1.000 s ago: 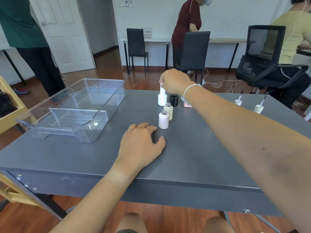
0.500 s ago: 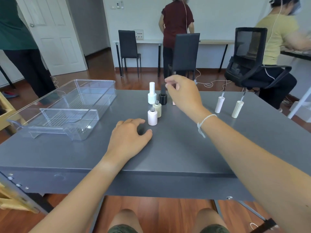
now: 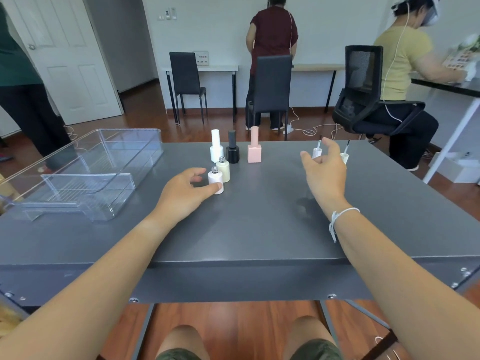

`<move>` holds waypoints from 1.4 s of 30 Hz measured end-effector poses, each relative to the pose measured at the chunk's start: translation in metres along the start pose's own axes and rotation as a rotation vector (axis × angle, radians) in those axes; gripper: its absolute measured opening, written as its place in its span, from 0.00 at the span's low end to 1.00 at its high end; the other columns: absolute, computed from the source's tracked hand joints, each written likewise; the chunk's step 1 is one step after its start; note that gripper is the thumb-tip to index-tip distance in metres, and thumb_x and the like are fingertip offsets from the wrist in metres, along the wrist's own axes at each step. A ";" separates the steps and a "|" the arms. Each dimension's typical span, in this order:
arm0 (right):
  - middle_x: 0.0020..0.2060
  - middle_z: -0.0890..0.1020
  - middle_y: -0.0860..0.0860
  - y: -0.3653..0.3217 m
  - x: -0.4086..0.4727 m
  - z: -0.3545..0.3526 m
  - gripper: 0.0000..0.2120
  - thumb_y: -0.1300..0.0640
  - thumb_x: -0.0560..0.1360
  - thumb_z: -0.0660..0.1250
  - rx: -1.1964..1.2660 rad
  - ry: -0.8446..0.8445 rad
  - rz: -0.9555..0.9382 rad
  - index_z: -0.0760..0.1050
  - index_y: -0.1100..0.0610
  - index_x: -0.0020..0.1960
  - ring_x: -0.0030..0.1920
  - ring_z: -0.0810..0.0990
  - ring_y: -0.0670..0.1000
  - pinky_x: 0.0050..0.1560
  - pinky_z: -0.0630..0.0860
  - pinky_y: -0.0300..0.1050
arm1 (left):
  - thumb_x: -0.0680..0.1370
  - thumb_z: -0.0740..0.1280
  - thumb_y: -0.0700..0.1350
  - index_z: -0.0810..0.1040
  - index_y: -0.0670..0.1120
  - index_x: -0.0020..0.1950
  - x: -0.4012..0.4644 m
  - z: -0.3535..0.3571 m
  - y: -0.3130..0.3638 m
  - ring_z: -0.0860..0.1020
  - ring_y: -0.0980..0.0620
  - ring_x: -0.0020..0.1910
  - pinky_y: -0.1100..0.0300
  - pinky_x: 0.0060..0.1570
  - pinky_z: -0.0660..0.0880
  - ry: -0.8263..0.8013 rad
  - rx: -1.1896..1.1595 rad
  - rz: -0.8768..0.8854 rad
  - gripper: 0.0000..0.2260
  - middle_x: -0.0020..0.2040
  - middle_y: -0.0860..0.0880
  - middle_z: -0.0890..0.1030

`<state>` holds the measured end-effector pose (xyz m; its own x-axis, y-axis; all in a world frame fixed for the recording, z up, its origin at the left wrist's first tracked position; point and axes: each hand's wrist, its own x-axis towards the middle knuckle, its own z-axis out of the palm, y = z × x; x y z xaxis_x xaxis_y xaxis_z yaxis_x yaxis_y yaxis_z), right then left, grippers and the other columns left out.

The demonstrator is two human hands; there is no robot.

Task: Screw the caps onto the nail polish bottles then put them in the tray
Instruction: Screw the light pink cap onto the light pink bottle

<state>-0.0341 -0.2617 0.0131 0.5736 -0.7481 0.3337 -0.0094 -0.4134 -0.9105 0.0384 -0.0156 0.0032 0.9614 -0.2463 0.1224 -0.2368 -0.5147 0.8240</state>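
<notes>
While the right hand (image 3: 324, 175) had been at the white bottle's cap a second earlier, it had since swung across to the right and hovered just short of the two loose brush caps (image 3: 317, 151) standing near the far right of the tabletop (image 3: 259, 229), its fingers (image 3: 335, 149) spread and relaxed, grasping nothing. The left hand (image 3: 187, 193), flat on the tabletop before, had moved up to the nearest pale pink bottle (image 3: 216, 180), thumb touching its base and fingers loosely curved beside it, not yet clasping it. That bottle and the cream bottle (image 3: 223, 170) just behind it stood uncapped, threads bare. Behind them the white bottle (image 3: 216, 149), black bottle (image 3: 232, 150) and pink square bottle (image 3: 254, 149) stood capped in a row. The clear tray (image 3: 145, 157) at the left held no bottles. Judging by this, three caps were on, two were left, and the next step was likely fetching a brush cap for the steadied bottle. No label or writing on any bottle could be read.
</notes>
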 end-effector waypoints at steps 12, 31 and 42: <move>0.50 0.82 0.54 0.010 0.019 0.011 0.29 0.51 0.74 0.62 -0.035 -0.011 0.192 0.57 0.55 0.72 0.29 0.69 0.35 0.29 0.60 0.34 | 0.68 0.72 0.55 0.76 0.58 0.56 0.004 0.005 -0.003 0.75 0.55 0.55 0.58 0.53 0.68 -0.007 -0.012 0.025 0.17 0.55 0.55 0.78; 0.30 0.75 0.48 -0.001 0.010 0.025 0.09 0.53 0.75 0.62 -0.066 -0.118 0.059 0.74 0.57 0.42 0.22 0.73 0.38 0.22 0.64 0.28 | 0.70 0.71 0.51 0.76 0.60 0.45 0.003 0.008 0.002 0.75 0.55 0.48 0.51 0.59 0.71 0.026 0.022 0.090 0.07 0.45 0.61 0.77; 0.41 0.79 0.47 -0.029 -0.039 0.027 0.08 0.56 0.77 0.61 0.077 -0.693 -0.240 0.77 0.48 0.54 0.21 0.69 0.41 0.27 0.65 0.27 | 0.68 0.72 0.44 0.75 0.50 0.42 -0.007 0.008 0.000 0.77 0.66 0.36 0.78 0.34 0.69 0.086 -0.168 0.192 0.07 0.40 0.59 0.80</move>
<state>-0.0340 -0.2071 0.0200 0.9390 -0.1314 0.3178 0.2239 -0.4679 -0.8549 0.0303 -0.0203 -0.0022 0.9112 -0.2523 0.3257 -0.3962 -0.3203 0.8605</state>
